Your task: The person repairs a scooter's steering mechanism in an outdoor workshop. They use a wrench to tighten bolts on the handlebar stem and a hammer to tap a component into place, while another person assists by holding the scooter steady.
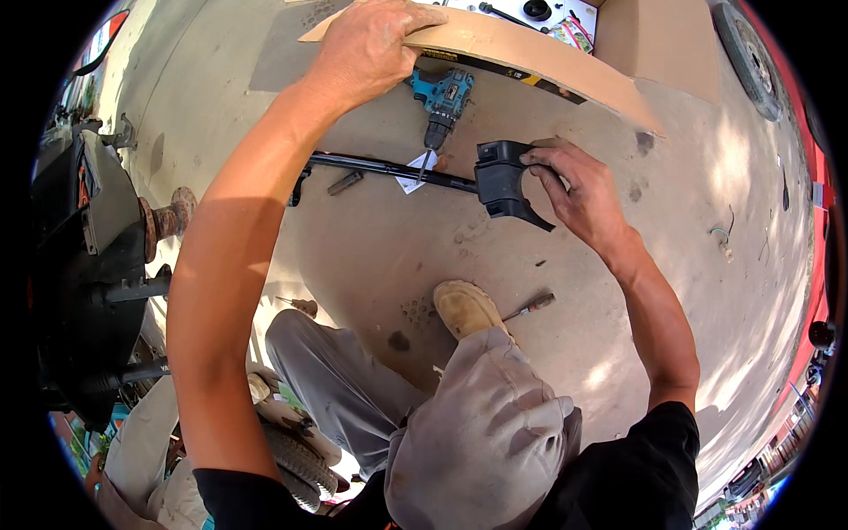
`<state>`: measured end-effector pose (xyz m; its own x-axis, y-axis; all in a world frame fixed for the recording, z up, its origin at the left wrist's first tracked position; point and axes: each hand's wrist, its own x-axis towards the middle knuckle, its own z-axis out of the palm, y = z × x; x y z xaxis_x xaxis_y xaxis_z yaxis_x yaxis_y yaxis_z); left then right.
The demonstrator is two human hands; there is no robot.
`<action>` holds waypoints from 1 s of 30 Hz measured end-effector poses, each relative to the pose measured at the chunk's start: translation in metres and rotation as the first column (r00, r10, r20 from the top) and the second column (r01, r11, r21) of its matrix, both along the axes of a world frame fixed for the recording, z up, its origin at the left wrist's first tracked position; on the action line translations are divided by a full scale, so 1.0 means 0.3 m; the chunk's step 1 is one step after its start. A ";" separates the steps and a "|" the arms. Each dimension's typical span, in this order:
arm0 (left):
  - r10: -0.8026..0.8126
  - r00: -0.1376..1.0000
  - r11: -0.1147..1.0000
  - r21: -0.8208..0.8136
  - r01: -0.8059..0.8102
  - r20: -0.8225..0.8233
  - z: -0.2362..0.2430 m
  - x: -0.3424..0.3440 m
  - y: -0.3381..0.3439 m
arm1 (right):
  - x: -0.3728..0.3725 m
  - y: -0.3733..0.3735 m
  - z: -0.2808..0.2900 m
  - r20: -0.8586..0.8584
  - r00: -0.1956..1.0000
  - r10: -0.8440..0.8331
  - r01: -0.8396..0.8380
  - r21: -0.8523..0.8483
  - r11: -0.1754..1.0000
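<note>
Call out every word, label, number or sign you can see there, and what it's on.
I won't copy wording; print shows on:
Black strip below the cardboard flap: yellow lettering, partly covered.
Blue drill: label too small to read.
White paper slip by the drill's tip: marks too small to read.
Colourful packet: too small to read.
Black plastic piece: none I can make out.

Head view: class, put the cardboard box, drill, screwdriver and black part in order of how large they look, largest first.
1. Box
2. Drill and black part: too alike to rank
3. Screwdriver
</note>
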<state>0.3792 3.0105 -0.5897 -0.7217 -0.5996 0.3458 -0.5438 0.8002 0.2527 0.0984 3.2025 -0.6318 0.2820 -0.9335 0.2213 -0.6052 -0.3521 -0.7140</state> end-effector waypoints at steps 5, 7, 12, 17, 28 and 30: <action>0.028 0.999 1.000 -0.011 -0.029 -0.033 0.000 0.061 0.082 | -0.099 -0.111 0.486 0.225 0.963 -0.147 0.211 -0.294 0.932; 0.020 0.999 0.995 -0.098 -0.025 -0.050 0.030 0.075 0.103 | -0.276 -0.270 0.521 -0.070 0.935 -0.348 0.301 -0.367 0.880; 0.272 0.945 0.873 -0.366 -0.322 -0.182 0.047 0.263 0.221 | -0.371 -0.443 0.359 -0.331 0.748 -0.576 0.429 -0.421 0.799; 0.636 0.730 0.603 0.429 -0.673 0.251 -0.265 0.598 0.568 | 0.010 -0.007 0.241 0.035 0.980 -0.195 0.192 -0.419 0.887; 0.559 0.685 0.592 0.354 -0.724 0.467 -0.618 0.467 0.642 | 0.172 0.254 -0.165 0.003 0.997 0.073 -0.072 0.201 0.977; 0.531 0.739 0.568 0.473 -0.674 0.414 -0.545 0.427 0.676 | 0.130 0.290 -0.219 -0.002 1.000 0.027 -0.026 0.255 0.967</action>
<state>0.5073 3.2133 -0.7531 -0.1238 -0.9413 -0.3140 -0.9368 0.0065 0.3499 0.1374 3.2896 -0.6975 0.3080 -0.9511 -0.0249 -0.6025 -0.1747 -0.7788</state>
